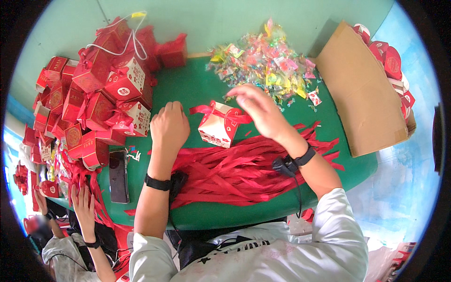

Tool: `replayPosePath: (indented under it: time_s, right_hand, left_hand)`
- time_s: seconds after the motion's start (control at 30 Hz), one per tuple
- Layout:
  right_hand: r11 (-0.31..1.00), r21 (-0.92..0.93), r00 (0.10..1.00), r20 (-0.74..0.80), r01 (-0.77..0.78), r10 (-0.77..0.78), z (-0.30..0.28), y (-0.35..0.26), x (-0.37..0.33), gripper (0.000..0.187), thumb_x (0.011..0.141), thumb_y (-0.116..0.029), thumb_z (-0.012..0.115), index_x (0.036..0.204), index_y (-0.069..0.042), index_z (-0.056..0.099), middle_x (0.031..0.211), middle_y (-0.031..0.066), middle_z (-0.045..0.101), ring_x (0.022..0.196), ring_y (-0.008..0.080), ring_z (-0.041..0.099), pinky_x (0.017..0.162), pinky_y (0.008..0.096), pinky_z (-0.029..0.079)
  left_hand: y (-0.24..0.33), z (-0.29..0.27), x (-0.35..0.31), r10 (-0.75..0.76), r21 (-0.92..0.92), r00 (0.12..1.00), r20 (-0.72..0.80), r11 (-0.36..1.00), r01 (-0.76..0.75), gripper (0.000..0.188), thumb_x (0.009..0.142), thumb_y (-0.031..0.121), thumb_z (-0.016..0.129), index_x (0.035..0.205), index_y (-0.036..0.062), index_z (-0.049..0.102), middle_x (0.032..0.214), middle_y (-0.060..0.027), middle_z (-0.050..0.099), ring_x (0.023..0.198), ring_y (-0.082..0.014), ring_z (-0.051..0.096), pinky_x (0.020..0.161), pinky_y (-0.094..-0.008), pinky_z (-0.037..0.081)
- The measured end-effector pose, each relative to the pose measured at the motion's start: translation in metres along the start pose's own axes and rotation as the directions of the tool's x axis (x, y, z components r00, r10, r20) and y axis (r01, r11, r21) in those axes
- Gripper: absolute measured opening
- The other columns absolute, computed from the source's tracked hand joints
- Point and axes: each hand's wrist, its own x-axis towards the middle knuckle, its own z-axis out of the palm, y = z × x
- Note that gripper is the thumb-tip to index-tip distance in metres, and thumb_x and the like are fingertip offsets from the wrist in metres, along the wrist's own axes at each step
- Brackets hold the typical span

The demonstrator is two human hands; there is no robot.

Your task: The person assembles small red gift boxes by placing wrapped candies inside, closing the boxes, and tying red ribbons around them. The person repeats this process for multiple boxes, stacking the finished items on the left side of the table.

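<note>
A small red and white gift box [217, 126] stands upright on the green table between my hands. A red ribbon [240, 117] runs through its top, its two ends sticking out left and right. My left hand [170, 123] is closed in a fist just left of the box; its fingertips are curled out of sight, so what it holds, if anything, is hidden. Over the box's right side, my right hand [263, 110] is open with fingers stretched out, close to the ribbon's right end. Nothing shows in its fingers.
Cut red ribbons [225, 176] lie spread before me. Wrapped candies [268, 63] are heaped behind. Finished-looking red boxes [91, 108] are stacked left, beside a phone [119, 176]. A cardboard carton [361, 94] stands right. Another person's hand [83, 207] is at lower left.
</note>
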Motion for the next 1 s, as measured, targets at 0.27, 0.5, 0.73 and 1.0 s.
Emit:
replayPosePath:
  time_s: [0.27, 0.5, 0.73, 1.0]
  right_hand:
    - [0.99, -0.031, 0.967, 0.213, -0.136, 0.139, -0.05, 0.002, 0.006, 0.024, 0.108, -0.025, 0.071, 0.115, -0.003, 0.072, 0.11, 0.0064, 0.075, 0.108, 0.0153, 0.07, 0.097, 0.0334, 0.055]
    - [0.967, -0.244, 0.952, 0.274, -0.068, 0.136, -0.017, 0.014, -0.021, 0.035, 0.101, -0.025, 0.08, 0.12, -0.004, 0.061, 0.1, 0.0083, 0.069, 0.094, 0.0228, 0.069, 0.088, 0.0378, 0.056]
    - [0.946, -0.148, 0.952, 0.059, -0.289, 0.3, 0.015, 0.047, -0.011, 0.03, 0.108, -0.026, 0.072, 0.125, -0.005, 0.059, 0.087, 0.0149, 0.072, 0.077, 0.0279, 0.072, 0.07, 0.0417, 0.055]
    - [0.909, 0.148, 0.921, 0.06, -0.389, 0.385, 0.024, 0.087, -0.019, 0.026, 0.113, -0.027, 0.059, 0.114, -0.004, 0.07, 0.086, 0.007, 0.067, 0.079, 0.0147, 0.063, 0.073, 0.0344, 0.05]
  left_hand:
    - [0.018, -0.014, 0.001, 0.213, -0.547, 0.944, -0.254, 0.773, -0.322, 0.024, 0.104, 0.016, 0.063, 0.122, 0.0001, 0.063, 0.113, -0.0212, 0.069, 0.107, -0.0412, 0.068, 0.092, -0.0494, 0.053]
    - [0.029, -0.001, -0.007, 0.261, -0.577, 0.96, -0.104, 0.77, -0.272, 0.021, 0.105, 0.02, 0.065, 0.11, 0.0008, 0.058, 0.099, -0.0217, 0.069, 0.095, -0.0443, 0.068, 0.085, -0.0518, 0.054]
    - [0.035, 0.001, -0.008, 0.082, -0.616, 0.996, -0.037, 0.783, -0.087, 0.02, 0.109, 0.02, 0.061, 0.107, 0.0003, 0.057, 0.098, -0.0237, 0.069, 0.096, -0.0478, 0.067, 0.086, -0.0529, 0.054]
    - [0.025, 0.009, -0.003, 0.118, -0.669, 0.992, 0.04, 0.74, -0.061, 0.02, 0.114, 0.016, 0.053, 0.106, -0.001, 0.059, 0.095, -0.0216, 0.069, 0.088, -0.0407, 0.067, 0.081, -0.0467, 0.054]
